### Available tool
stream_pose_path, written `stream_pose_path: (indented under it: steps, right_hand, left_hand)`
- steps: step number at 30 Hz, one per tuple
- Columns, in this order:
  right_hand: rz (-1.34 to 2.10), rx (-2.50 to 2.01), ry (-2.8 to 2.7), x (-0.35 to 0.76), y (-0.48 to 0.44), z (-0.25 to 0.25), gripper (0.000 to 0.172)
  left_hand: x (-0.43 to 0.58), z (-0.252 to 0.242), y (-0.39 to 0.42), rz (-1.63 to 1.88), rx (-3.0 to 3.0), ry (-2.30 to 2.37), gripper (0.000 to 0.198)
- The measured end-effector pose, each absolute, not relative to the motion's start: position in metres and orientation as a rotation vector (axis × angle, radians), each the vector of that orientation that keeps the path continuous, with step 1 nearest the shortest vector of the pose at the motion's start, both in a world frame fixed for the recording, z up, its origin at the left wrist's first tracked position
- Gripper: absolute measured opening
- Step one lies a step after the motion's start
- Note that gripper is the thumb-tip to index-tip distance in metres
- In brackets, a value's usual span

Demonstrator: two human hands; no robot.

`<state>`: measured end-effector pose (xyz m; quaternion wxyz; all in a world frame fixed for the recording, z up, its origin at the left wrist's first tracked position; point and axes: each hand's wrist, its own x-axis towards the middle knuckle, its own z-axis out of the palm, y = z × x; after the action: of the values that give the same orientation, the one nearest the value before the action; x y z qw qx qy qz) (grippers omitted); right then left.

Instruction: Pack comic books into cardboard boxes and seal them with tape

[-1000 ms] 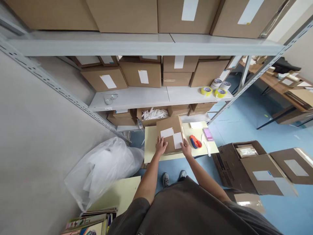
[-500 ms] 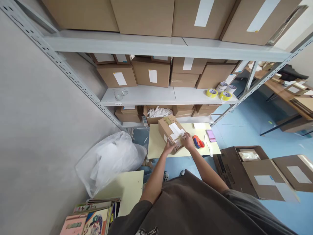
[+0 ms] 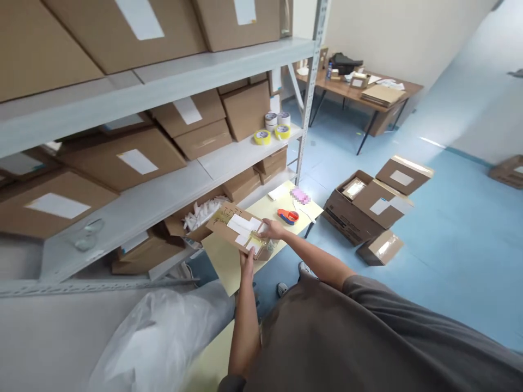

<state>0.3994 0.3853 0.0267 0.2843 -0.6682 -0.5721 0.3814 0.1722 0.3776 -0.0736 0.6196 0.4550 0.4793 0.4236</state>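
Note:
A cardboard box [image 3: 224, 224] with white labels and clear tape on its top is held over the small yellow table [image 3: 220, 267]. My left hand [image 3: 247, 262] grips its near edge, thumb on top and the other fingers hidden beneath. On the right end of the box lies my right hand [image 3: 270, 229], its fingers bent over the taped edge. Right of the box, an orange and blue tape dispenser [image 3: 288, 216] rests on the table. Beyond it are a white knife-like tool [image 3: 304, 211] and a blurred pink item [image 3: 300, 196].
Metal shelving [image 3: 171, 188] full of cardboard boxes stands ahead and left, with tape rolls [image 3: 272, 128] on its middle shelf. Several cartons [image 3: 355, 218] sit on the blue floor at right. A clear plastic bag [image 3: 159, 337] bulges at lower left. A wooden desk [image 3: 368, 92] stands behind.
My view has swung to the right, bringing the desk and floor cartons further in. The box has been lifted and tipped, its labelled top facing me more. Both hands stay on it.

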Motion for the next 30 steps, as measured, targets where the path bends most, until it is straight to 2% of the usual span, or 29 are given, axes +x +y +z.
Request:
stream_pose_path:
  steps: [4, 9, 17, 22, 30]
  right_hand:
    - [0.945, -1.715, -1.375, 0.426, 0.352, 0.036, 0.079]
    - [0.786, -1.660, -1.071, 0.475, 0.304, 0.048, 0.077]
    - [0.379, -1.690, -0.603, 0.566, 0.201, 0.057, 0.078]
    - [0.124, -1.690, -0.345, 0.648, 0.110, 0.053, 0.080]
    - [-0.104, -1.801, 0.005, 0.780, -0.071, 0.034, 0.081]
  left_hand:
    - [0.193, -0.042, 0.371, 0.988, 1.196, 1.009, 0.086]
    - [0.250, 0.007, 0.377, 0.799, 1.357, 0.865, 0.087]
    - [0.415, 0.045, 0.380, 0.470, 1.470, 0.488, 0.088]
    - [0.551, 0.049, 0.320, 0.306, 1.437, 0.278, 0.090]
    - [0.762, 0.043, 0.158, 0.000, 1.476, 0.022, 0.093]
